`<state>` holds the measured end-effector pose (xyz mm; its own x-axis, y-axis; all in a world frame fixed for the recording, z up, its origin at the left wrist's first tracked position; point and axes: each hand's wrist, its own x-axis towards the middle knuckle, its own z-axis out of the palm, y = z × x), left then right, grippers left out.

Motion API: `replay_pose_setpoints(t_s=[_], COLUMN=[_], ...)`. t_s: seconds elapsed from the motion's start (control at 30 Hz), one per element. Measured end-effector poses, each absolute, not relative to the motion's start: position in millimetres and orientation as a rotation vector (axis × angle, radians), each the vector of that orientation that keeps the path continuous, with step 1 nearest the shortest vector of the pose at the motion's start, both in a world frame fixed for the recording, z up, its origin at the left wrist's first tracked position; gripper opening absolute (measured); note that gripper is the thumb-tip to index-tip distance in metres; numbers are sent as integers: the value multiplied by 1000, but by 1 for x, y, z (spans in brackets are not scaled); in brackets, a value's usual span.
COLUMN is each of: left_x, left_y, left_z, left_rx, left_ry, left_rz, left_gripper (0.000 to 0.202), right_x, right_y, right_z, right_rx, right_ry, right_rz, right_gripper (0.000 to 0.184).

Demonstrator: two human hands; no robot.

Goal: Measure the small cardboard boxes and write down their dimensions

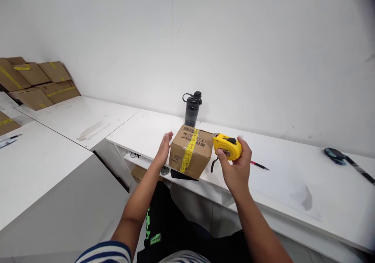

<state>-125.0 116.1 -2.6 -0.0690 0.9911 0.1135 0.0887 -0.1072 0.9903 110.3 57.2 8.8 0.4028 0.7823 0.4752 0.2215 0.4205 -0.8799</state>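
Note:
A small cardboard box (191,150) sealed with yellow tape sits at the front edge of the white table (293,185). My left hand (164,148) lies flat against the box's left side, fingers stretched out. A yellow tape measure (227,146) is gripped in my right hand (236,165), held right beside the box's top right corner. A black strap hangs from the tape measure.
A dark water bottle (192,109) stands behind the box near the wall. A red-and-black pen (259,165) lies right of my hand. A dark tool (336,155) rests at the far right. Several taped cardboard boxes (35,81) are stacked at the far left on another table.

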Motion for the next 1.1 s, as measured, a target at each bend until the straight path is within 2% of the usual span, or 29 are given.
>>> replay_pose_setpoints(t_s=[0.07, 0.13, 0.27, 0.43, 0.67, 0.8, 0.87, 1.1], left_x=[-118, -116, -113, -105, -131, -162, -167, -141], left_y=[109, 96, 72, 70, 97, 137, 152, 153], left_z=[17, 40, 90, 124, 114, 92, 79, 59], left_rx=[1252, 1314, 1688, 1758, 1798, 1672, 1615, 1627], left_ry=[1318, 1317, 1200, 1055, 1092, 1223, 1252, 1185], left_rz=[1608, 1751, 1406, 1096, 865, 953, 873, 654], left_gripper=[61, 54, 48, 45, 47, 47, 48, 54], right_x=[111, 110, 102, 100, 155, 197, 209, 190], right_y=[61, 64, 66, 57, 43, 48, 54, 69], right_z=[26, 44, 76, 88, 86, 86, 85, 76], right_rx=[-1092, -1050, -860, -720, -1064, -1363, -1460, -1421], right_ry=[-1268, -1431, -1791, -1968, -2037, -2040, -2045, -2097], right_rz=[368, 261, 8, -153, 40, 169, 206, 354], right_gripper=[77, 70, 56, 66, 61, 59, 60, 60])
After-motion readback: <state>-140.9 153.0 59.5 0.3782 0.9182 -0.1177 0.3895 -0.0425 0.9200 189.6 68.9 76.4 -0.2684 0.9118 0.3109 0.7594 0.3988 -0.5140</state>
